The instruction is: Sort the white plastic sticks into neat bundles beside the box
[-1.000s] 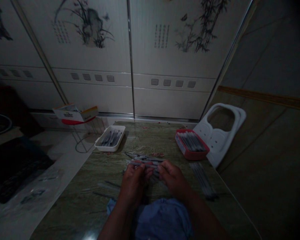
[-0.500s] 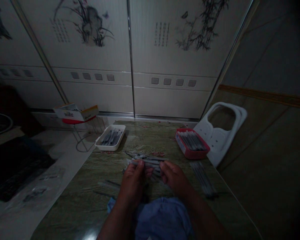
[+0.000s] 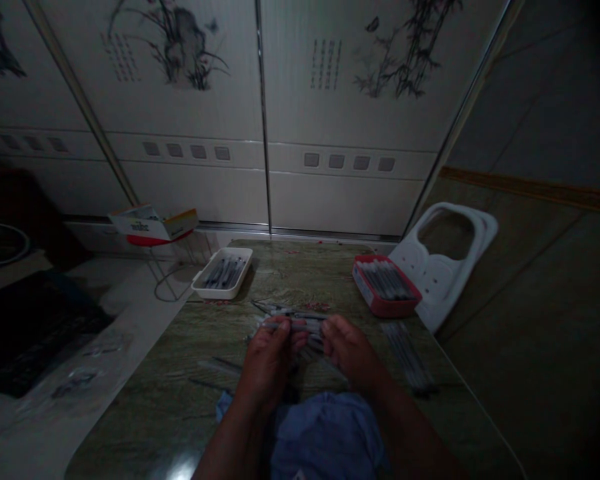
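A slim grey pen (image 3: 305, 327) lies level between my two hands over the table. My left hand (image 3: 273, 350) pinches its left part between thumb and fingers. At its right end, my right hand (image 3: 344, 341) is closed on it with the fingertips. Below and behind the hands is a loose pile of similar pens (image 3: 280, 311), partly hidden by them. A few more pens (image 3: 220, 365) lie left of my left wrist. To the right of my right hand, a row of pens (image 3: 407, 357) lies side by side on the table.
A white tray (image 3: 223, 293) with pens stands at the back left of the table (image 3: 290, 273). At the back right, a red-rimmed box (image 3: 393, 309) is filled with pens. A blue cloth (image 3: 325, 433) lies near me, and a white folding chair (image 3: 443, 280) leans at the right.
My hands stay in nearly the same place, holding the pen. The right fingers have shifted slightly at its end. The view has moved a little.
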`<state>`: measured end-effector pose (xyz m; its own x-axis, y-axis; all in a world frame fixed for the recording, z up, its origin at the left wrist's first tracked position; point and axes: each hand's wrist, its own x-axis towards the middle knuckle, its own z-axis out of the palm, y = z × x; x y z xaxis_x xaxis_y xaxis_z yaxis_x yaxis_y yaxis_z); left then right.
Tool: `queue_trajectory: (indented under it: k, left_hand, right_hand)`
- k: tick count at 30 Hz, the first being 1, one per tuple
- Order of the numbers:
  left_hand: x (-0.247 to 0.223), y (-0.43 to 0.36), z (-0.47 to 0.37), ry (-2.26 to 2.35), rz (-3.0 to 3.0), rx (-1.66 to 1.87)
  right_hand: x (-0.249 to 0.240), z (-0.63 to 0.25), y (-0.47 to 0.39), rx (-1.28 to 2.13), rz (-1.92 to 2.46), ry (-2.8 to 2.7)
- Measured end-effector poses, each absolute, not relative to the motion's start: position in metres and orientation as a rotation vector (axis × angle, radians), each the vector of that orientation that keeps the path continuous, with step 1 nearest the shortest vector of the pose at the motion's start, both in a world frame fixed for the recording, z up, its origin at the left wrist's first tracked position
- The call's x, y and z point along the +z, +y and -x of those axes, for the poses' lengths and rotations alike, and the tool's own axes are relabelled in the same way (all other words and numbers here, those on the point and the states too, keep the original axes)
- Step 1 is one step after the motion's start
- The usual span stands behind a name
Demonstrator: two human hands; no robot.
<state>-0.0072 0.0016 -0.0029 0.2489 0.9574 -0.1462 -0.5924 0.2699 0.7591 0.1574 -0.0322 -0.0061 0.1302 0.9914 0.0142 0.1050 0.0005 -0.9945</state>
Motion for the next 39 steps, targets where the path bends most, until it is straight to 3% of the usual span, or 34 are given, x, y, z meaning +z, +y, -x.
queue_trajectory:
  k: [11,21,32,39]
  left_hand:
    - [-0.006,0.000,0.008,0.650,-0.723,1.158]
    - [0.000,0.002,0.011,0.666,-0.709,1.130]
    - [0.016,0.023,0.061,1.016,-0.669,1.509]
    - [-0.004,0.035,0.084,1.303,-1.025,1.359]
  right_hand:
    - [-0.006,-0.158,-0.033,1.169,1.378,-1.065]
    - [0.005,-0.157,-0.035,1.016,1.423,-1.128]
    - [-0.005,-0.175,-0.029,0.936,1.389,-0.839]
    - [-0.012,-0.177,-0.026,0.957,1.276,-0.725]
